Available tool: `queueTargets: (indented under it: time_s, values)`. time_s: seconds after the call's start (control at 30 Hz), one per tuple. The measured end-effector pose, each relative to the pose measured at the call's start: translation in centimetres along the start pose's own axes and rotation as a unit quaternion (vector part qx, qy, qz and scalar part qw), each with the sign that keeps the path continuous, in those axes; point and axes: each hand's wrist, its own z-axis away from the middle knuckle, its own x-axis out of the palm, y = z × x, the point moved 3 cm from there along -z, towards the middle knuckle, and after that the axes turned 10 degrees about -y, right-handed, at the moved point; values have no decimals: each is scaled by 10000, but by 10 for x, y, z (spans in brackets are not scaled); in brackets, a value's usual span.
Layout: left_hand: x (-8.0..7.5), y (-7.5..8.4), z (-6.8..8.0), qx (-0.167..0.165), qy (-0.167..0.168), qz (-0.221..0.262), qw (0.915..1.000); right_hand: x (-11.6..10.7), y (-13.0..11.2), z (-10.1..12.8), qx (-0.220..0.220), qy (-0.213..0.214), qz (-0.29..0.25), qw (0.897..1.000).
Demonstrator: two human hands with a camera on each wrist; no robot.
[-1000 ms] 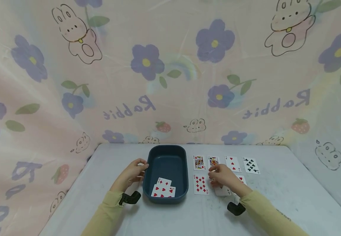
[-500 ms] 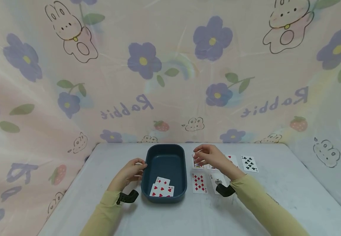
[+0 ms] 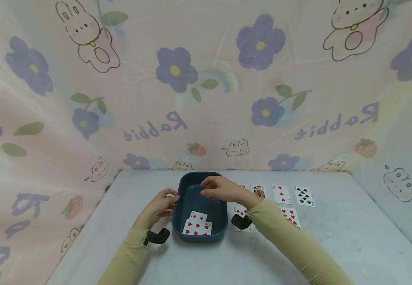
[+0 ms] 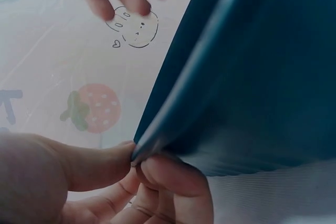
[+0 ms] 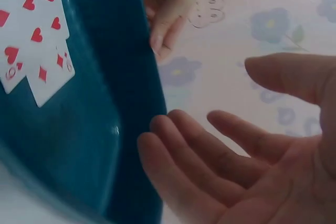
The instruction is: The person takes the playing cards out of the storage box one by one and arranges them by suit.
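Observation:
With thumb and finger, my left hand [image 3: 159, 208] pinches the left rim of a dark blue rectangular bin [image 3: 199, 204]; the left wrist view shows this grip on the bin [image 4: 262, 87] up close. My right hand [image 3: 225, 190] hovers over the bin's right side. Its fingers are spread and relaxed, and the right wrist view shows nothing between the thumb [image 5: 283, 74] and fingers. Inside the bin, at the near end, a six of hearts [image 5: 39, 24] overlaps a diamonds card [image 5: 50, 77].
Right of the bin, playing cards lie face up in two rows: a face card [image 3: 258, 191], a three of hearts [image 3: 282, 194], a clubs card [image 3: 304, 196] and a hearts card [image 3: 290, 215]. My right arm partly hides the lower row, including a diamonds card [image 3: 240, 211].
My right hand has lifted away from the lower row of cards and moved left, over the bin. My left hand has stayed at the bin's rim.

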Motion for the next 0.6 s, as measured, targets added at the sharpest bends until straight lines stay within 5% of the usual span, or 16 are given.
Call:
queueTargets:
  time_s: [0.33,0.6]
  values:
    - [0,-4,-2,-44,-10,152,9999,23,0,-35,242,-588,267,9976]
    - [-1,-4,-3,-17,-27,93,10000,35,7,-50,840,-889,390,9917]
